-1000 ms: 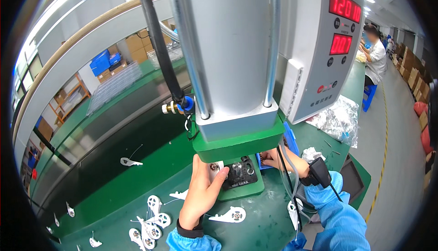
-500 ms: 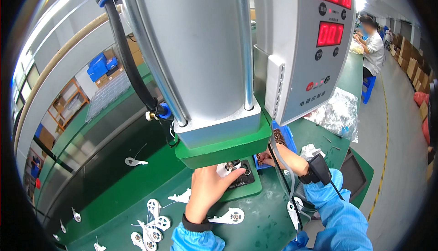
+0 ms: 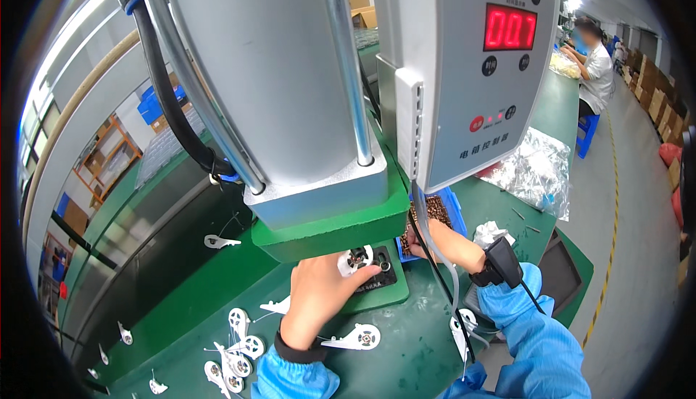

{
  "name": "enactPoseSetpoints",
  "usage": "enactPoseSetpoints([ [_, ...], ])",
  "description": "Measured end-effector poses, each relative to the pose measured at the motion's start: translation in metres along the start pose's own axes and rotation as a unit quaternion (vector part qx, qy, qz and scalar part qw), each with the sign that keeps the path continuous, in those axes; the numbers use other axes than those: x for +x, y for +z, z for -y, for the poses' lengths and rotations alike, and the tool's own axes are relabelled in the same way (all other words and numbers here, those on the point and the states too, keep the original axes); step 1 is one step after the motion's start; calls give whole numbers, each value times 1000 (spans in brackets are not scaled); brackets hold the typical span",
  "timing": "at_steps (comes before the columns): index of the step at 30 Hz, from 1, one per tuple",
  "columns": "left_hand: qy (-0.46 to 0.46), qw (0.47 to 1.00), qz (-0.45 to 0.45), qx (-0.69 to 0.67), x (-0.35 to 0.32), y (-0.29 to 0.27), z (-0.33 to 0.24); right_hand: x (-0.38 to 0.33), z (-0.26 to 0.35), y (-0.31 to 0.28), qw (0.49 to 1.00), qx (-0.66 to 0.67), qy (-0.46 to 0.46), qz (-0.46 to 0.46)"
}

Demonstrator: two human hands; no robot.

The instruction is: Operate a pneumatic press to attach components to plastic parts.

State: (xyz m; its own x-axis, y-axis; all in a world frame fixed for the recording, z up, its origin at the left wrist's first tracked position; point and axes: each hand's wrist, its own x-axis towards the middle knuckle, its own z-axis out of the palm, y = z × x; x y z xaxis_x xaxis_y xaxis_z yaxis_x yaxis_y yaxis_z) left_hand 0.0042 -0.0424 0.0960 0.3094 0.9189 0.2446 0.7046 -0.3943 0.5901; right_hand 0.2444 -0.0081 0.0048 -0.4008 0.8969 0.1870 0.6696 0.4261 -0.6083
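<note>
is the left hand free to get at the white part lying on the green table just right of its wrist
Probably yes: the left hand rests on the fixture under the press, and the white part lies uncovered on the green table beside its wrist.

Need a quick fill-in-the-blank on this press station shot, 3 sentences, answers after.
1. The left hand presses a round white part onto the black fixture under the ____ press head.
2. The right hand reaches into a ____ bin of small brown pieces.
3. Both sleeves are ____.

Answers: green; blue; blue
</note>
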Motion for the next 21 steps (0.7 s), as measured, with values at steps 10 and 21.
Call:
enactPoseSetpoints([
  [10,250,942,225,-6,-93,77,-45,10,2,-5,999,6,16,-29],
  [21,313,921,201,112,-100,110,-38,5,-21,10,995,99,25,-24],
])
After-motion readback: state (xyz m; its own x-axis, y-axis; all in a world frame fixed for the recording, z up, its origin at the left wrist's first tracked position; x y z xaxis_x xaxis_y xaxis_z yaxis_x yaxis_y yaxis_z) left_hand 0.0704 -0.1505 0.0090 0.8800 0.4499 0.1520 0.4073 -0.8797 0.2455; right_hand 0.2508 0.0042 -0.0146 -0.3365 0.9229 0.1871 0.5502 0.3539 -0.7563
